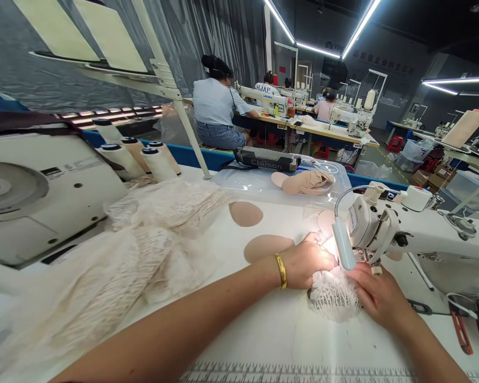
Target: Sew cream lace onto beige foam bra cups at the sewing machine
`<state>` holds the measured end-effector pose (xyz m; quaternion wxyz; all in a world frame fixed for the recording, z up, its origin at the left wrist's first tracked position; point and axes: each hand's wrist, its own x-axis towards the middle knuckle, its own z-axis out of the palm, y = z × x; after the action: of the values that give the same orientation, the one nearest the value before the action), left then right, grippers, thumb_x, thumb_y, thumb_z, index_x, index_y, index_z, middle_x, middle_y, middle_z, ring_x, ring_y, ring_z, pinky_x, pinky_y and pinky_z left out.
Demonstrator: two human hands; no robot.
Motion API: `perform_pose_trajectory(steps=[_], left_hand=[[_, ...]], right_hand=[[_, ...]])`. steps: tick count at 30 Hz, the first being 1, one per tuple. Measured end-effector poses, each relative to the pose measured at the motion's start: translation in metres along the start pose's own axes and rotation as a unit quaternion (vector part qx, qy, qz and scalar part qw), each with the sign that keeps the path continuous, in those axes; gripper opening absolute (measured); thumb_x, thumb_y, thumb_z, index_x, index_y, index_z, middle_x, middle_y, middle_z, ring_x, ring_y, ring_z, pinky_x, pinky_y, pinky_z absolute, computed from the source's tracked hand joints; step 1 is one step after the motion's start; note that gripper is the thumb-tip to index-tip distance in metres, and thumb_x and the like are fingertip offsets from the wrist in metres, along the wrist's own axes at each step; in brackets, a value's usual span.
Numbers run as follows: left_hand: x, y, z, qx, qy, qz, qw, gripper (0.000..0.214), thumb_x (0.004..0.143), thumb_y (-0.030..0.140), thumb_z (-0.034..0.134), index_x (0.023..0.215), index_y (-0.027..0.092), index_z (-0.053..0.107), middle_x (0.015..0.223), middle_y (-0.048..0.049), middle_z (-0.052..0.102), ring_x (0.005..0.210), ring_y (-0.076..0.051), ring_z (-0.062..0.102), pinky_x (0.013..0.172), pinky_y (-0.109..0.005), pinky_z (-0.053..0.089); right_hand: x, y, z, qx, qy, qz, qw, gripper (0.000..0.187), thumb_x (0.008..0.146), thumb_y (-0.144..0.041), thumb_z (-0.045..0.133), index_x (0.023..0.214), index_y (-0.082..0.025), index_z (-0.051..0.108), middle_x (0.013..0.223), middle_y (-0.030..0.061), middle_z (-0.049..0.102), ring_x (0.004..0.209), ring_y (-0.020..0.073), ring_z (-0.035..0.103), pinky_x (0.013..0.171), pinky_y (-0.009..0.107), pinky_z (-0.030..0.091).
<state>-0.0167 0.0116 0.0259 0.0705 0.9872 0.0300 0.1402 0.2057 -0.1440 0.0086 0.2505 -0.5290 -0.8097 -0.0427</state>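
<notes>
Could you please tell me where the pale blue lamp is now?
Right of centre in the head view, the pale blue lamp hangs beside the sewing machine, its lower end near the left hand and right hand.

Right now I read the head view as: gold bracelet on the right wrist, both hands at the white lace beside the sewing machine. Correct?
Wrong wrist: the head view shows the gold bracelet above the left hand. The rest holds: that hand and the right hand are at the white lace beside the sewing machine.
</notes>
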Motion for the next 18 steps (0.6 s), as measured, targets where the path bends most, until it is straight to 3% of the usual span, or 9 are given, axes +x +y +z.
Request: perform_pose_trajectory(steps=[3, 5, 11, 16, 18], left_hand=[[0.0, -0.001, -0.002, 0.006, -0.029, 0.017, 0.999, 0.03, 0.051, 0.0, 0.06, 0.075, 0.02, 0.058, 0.083, -0.0003, 0.073, 0.077, -0.021, 0.06, 0.087, -0.042, 0.032], [0.0, 0.0, -0.004, 0.02, -0.032, 0.021, 0.999, 0.028, 0.052, 0.0, 0.06, 0.072, 0.02, 0.057, 0.082, -0.0008, 0.072, 0.077, -0.021, 0.06, 0.088, -0.043, 0.032], [-0.002, 0.005, -0.011, 0.071, -0.035, 0.049, 0.996, 0.025, 0.056, -0.001, 0.061, 0.07, 0.019, 0.054, 0.08, -0.0003, 0.069, 0.074, -0.019, 0.059, 0.092, -0.044, 0.033], [-0.009, 0.009, -0.015, 0.05, -0.031, 0.042, 0.997, 0.038, 0.067, 0.006, 0.064, 0.1, 0.024, 0.066, 0.102, -0.0013, 0.073, 0.086, -0.022, 0.064, 0.09, -0.044, 0.034], [-0.01, 0.013, -0.015, 0.073, -0.032, 0.008, 0.997, 0.034, 0.073, 0.014, 0.065, 0.105, 0.027, 0.068, 0.099, -0.0033, 0.072, 0.086, -0.025, 0.064, 0.089, -0.046, 0.035]], right_hand=[[0.001, -0.006, -0.004, 0.029, -0.084, -0.031, 0.996, 0.028, 0.091, -0.002, 0.045, 0.094, -0.025, 0.062, 0.111, 0.0053, 0.07, 0.1, 0.0225, 0.062, 0.082, 0.036, 0.051], [0.002, -0.009, -0.006, 0.029, -0.098, -0.037, 0.994, 0.026, 0.091, -0.001, 0.044, 0.085, -0.023, 0.057, 0.106, 0.0042, 0.069, 0.096, 0.0213, 0.06, 0.082, 0.036, 0.049], [-0.001, -0.01, -0.006, 0.014, -0.078, -0.051, 0.996, 0.025, 0.093, -0.002, 0.044, 0.087, -0.023, 0.056, 0.101, 0.0025, 0.07, 0.088, 0.0189, 0.059, 0.078, 0.034, 0.044], [-0.004, 0.0, -0.005, -0.019, -0.044, -0.053, 0.997, 0.026, 0.092, 0.001, 0.044, 0.087, -0.022, 0.056, 0.106, 0.0044, 0.074, 0.094, 0.0222, 0.063, 0.082, 0.038, 0.045], [-0.005, 0.001, -0.005, -0.029, -0.027, -0.036, 0.999, 0.029, 0.091, 0.001, 0.043, 0.097, -0.023, 0.059, 0.104, 0.0061, 0.075, 0.095, 0.024, 0.064, 0.085, 0.04, 0.046]])
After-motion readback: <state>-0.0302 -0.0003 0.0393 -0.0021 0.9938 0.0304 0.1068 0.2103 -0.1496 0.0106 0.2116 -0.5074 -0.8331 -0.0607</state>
